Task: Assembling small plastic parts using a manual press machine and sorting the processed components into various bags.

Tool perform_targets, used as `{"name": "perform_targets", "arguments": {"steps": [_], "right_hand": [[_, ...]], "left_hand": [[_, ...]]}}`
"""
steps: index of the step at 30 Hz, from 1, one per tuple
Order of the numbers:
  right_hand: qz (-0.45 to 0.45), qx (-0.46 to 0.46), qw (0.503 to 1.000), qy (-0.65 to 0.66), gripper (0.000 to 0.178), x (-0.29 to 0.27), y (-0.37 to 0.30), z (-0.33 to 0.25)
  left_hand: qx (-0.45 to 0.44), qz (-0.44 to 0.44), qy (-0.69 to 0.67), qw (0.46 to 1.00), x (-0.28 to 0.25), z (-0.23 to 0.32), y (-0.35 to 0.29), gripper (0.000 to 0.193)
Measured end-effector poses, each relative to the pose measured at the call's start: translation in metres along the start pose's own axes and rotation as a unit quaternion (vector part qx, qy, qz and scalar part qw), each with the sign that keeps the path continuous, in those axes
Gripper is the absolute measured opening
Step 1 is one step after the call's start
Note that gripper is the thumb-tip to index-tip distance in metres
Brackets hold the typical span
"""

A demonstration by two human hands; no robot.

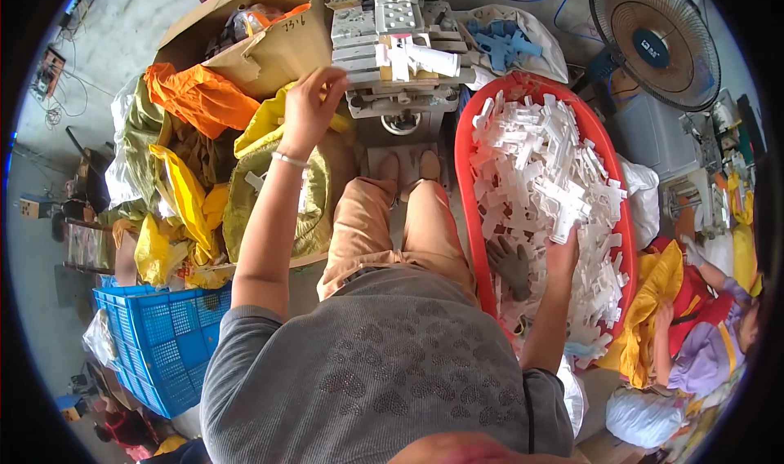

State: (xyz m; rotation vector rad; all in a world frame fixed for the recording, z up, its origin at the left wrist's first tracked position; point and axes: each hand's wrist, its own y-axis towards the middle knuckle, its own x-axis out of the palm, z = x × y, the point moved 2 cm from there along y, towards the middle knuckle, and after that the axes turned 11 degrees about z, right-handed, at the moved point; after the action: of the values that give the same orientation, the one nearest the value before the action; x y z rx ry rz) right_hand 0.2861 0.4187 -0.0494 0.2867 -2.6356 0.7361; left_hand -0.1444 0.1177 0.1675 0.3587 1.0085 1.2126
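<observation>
My left hand (pixel 313 111) is raised to the left of a metal bench machine (pixel 400 97), its fingers slightly apart and nothing visible in them. On the front of that machine lies a white plastic toy-gun piece (pixel 420 59). Over to the right, my right hand (pixel 562 253) grips another white toy-gun piece (pixel 565 207) by its lower end, above the heap in a red tub (pixel 464 170). Many similar white pieces (pixel 527 146) fill the tub. A grey glove (pixel 510 266) lies among them near the tub's left side.
Blue gun-shaped parts (pixel 502 44) sit in a white sack behind the tub. A fan (pixel 653 44) stands far right. To the left are a cardboard box (pixel 278 52), an open green sack (pixel 245 211) and a blue crate (pixel 163 341). Another person (pixel 706 341) handles yellow cloth at right.
</observation>
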Motion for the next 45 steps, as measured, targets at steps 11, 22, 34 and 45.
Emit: {"name": "perform_targets", "arguments": {"steps": [11, 22, 34, 45], "right_hand": [[-0.258, -0.124, 0.958, -0.005, 0.036, 0.173, -0.050, -0.043], [-0.342, -0.614, 0.645, -0.301, 0.038, 0.378, -0.059, -0.036], [-0.349, -0.654, 0.559, -0.372, 0.035, 0.367, -0.044, -0.051], [-0.003, -0.287, 0.543, -0.789, 0.036, -0.024, 0.041, -0.001]], "left_hand": [[0.065, -0.078, -0.071, 0.992, 0.046, -0.003, 0.047, 0.035], [-0.259, 0.114, 0.039, 0.958, -0.082, -0.098, -0.103, 0.034], [-0.426, -0.008, 0.082, 0.901, -0.118, -0.168, -0.255, 0.040], [-0.474, -0.176, -0.029, 0.862, -0.054, -0.159, -0.280, 0.036]]}}
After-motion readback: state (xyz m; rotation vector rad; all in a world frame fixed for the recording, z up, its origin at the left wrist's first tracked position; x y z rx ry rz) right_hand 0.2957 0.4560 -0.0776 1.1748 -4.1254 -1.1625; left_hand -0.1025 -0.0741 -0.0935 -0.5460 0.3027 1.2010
